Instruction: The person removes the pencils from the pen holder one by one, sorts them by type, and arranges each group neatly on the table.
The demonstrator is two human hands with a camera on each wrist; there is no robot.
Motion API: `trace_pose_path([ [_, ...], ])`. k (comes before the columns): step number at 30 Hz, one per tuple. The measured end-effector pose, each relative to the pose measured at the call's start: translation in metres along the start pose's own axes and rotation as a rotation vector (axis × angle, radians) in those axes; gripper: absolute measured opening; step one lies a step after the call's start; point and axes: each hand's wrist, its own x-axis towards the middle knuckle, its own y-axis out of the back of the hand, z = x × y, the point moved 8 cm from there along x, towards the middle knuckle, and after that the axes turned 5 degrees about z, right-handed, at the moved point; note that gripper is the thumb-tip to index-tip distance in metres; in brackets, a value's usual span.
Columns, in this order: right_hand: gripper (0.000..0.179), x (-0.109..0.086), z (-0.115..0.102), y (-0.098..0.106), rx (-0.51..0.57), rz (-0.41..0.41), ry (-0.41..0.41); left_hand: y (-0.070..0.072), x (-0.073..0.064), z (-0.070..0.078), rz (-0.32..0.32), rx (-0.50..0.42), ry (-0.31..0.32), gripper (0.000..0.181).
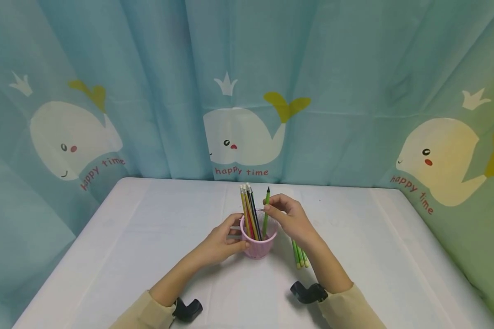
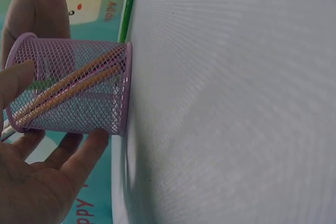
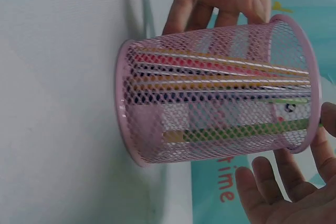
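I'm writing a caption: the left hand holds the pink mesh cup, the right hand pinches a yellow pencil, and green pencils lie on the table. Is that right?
Not quite: the pencil in the right hand is green, not yellow, as the head view shows. The left hand does hold the pink mesh cup, and green pencils lie on the table.

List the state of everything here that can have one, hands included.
Cup: upright, holding pencils
Bunched pencils: leaning inside the cup, eraser ends up
Green pencil: dark tip up, lower end inside the cup
Loose pencils: lying on the table
Left hand: gripping the cup
Right hand: pinching the green pencil
Curtain: hanging in folds
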Motion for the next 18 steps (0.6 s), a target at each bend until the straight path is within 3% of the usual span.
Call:
trace_pose_path([
  [18,0.025,-0.004,-0.022,0.019,0.109,-0.008,0.044,0.001,0.0,0.0,0.004,0.003,0.012,0.064],
])
